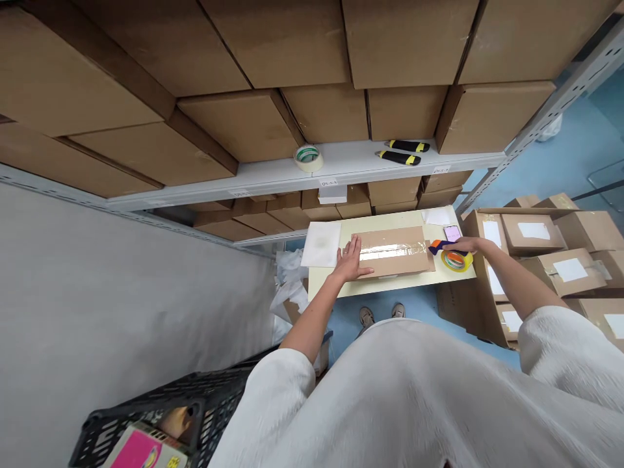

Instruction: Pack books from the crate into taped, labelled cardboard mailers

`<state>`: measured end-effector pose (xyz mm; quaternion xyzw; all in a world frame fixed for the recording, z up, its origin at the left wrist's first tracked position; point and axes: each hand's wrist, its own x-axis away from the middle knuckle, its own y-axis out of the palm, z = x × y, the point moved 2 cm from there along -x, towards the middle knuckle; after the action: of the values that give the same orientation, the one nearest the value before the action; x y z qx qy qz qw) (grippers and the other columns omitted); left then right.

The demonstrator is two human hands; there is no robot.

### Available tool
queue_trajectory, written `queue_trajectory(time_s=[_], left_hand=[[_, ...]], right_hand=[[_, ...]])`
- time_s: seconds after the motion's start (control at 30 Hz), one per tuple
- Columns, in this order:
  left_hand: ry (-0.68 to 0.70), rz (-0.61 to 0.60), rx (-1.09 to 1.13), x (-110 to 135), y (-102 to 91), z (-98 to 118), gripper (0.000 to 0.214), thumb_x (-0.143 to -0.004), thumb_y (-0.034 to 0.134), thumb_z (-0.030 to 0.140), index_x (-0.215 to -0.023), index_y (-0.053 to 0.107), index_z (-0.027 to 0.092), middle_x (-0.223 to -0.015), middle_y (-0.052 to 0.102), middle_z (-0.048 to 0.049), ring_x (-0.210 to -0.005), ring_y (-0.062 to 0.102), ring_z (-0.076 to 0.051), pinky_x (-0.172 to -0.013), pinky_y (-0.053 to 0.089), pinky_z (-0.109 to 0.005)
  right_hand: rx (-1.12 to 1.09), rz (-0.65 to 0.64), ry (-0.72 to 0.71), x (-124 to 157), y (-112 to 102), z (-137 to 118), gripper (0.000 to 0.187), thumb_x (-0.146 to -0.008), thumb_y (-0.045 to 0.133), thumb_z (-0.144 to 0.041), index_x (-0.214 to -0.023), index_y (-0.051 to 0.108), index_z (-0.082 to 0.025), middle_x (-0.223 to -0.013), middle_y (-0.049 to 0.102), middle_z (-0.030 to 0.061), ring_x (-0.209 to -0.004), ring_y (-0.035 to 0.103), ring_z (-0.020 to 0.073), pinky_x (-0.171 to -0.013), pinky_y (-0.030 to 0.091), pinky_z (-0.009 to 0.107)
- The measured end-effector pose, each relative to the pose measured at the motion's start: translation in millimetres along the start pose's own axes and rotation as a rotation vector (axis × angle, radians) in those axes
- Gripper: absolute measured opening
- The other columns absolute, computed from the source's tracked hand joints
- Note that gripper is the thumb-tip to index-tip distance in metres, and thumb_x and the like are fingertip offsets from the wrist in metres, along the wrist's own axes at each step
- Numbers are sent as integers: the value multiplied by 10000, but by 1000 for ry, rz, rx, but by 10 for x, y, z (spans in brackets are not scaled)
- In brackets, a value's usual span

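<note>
My left hand (349,261) lies with fingers spread on the left end of a closed cardboard box (394,265). Shiny clear tape (390,251) runs lengthwise along the middle of the box top. At the box's right end, my right hand (467,245) is wrapped round the handle of a tape dispenser (442,246), blue-purple with an orange part, which carries a yellow tape roll (457,261). The dispenser's head is close to the box's right edge; whether it touches cannot be made out. Just beyond my right hand lies a phone (452,233) with a lit screen.
The box rests on a pale yellow table (390,286) with a white foam sheet (322,244) at left. A shelf (336,156) ahead holds boxes, a masking tape roll (309,157) and two utility knives (398,158). Right stands a large carton (468,312) of labelled boxes; lower left, a black crate (214,396).
</note>
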<state>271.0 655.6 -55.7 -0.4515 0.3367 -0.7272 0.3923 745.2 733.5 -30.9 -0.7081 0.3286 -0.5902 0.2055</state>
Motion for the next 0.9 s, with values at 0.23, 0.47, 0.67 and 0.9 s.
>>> queue_trajectory(time_s=[0.23, 0.47, 0.67, 0.9], left_hand=[[1, -1, -1, -8, -5, -4, 1329, -884, 649, 815, -1752, -202, 277, -1857, -117, -146, -1718, 93, -406, -1355, 114, -645], [-4, -13, 15, -2, -14, 9, 1346, -879, 674, 796, -1750, -208, 272, -1856, -115, -152, -1707, 131, -428, -1348, 129, -655], [-13, -17, 29, -9, -2, -16, 1359, -873, 682, 807, -1747, -216, 282, -1856, -130, -137, -1711, 121, -412, -1357, 97, -644], [-28, -11, 13, -15, 31, -45, 1372, -867, 702, 800, -1748, -214, 284, -1861, -101, -137, -1712, 119, -412, -1363, 94, -618]], right_hand=[[-324, -101, 75, 84, 250, 223, 384, -1004, 537, -437, -1176, 717, -145, -1180, 798, 171, -992, 756, 268, -853, 603, 334], [-53, 147, -36, -170, 280, -48, 527, -1015, 535, -437, -1430, 560, -112, -1314, 735, 220, -1113, 707, 328, -909, 545, 381], [180, 364, -104, -550, 302, -267, 518, -1039, 431, -372, -1490, 514, -132, -1538, 594, 237, -1405, 515, 415, -1126, 418, 540], [238, 416, -127, -1040, 335, -409, 521, -1028, 384, -318, -1484, 506, -99, -1509, 589, 279, -1381, 462, 442, -1079, 404, 579]])
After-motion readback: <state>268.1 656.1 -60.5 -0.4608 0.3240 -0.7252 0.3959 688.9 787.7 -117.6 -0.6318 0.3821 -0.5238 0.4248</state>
